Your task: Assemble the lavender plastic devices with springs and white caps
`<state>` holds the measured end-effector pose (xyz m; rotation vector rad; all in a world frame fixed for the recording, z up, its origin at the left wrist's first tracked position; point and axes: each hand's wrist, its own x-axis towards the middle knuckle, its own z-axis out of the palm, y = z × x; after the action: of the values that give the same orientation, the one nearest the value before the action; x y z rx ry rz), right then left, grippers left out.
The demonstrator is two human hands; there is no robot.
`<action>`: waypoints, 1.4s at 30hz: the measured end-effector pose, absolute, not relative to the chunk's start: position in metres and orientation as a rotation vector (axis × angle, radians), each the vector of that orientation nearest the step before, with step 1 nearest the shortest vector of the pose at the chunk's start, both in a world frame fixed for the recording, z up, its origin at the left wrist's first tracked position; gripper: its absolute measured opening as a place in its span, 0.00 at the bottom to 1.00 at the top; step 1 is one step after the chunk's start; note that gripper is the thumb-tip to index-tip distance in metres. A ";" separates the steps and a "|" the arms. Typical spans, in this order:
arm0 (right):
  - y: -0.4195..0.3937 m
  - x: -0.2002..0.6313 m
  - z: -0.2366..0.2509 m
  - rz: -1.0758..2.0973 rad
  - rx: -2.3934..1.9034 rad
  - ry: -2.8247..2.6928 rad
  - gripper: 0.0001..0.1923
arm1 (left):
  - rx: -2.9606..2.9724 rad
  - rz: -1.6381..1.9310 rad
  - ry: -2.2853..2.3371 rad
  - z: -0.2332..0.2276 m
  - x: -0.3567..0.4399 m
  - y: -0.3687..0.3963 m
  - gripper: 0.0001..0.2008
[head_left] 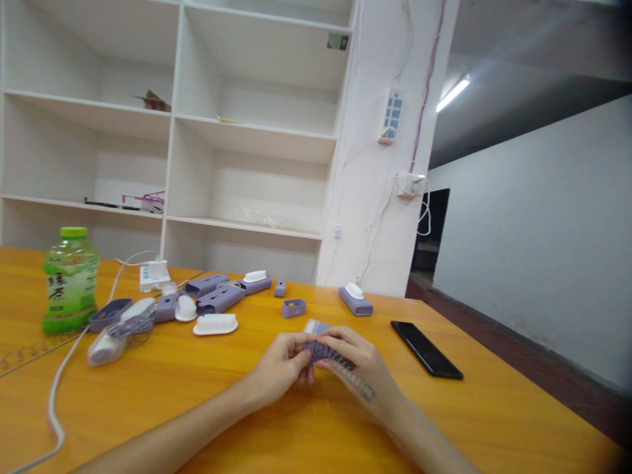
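Observation:
My left hand (280,368) and my right hand (363,365) meet over the front middle of the table, fingers closed around the same small item. Between them shows a purple-and-white piece (318,327), its far end poking out past my fingertips. A coiled cord (345,368), dark purplish grey turning clear towards its end, runs from the left fingertips across the right palm. My left thumb and forefinger pinch the cord's upper end. The right fingers curl over the purple-and-white piece. Much of what lies between the hands is hidden.
Purple housings (220,299) and white oval caps (216,324) lie at the back left, with a cord-wrapped white device (111,342). A purple ring (293,307) and a white-capped purple case (356,301) stand ahead. A green bottle (72,283) is left, a black phone (425,349) right.

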<state>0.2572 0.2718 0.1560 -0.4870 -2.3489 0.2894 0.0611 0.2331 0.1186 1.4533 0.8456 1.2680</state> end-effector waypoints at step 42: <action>0.282 0.249 0.142 0.234 -0.291 -2.292 0.21 | 1.498 1.273 0.822 0.124 0.064 0.229 0.16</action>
<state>0.2492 0.2825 0.1420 -0.2914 -2.2917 0.2341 0.0640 0.2288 0.1240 1.4978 0.8215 1.2734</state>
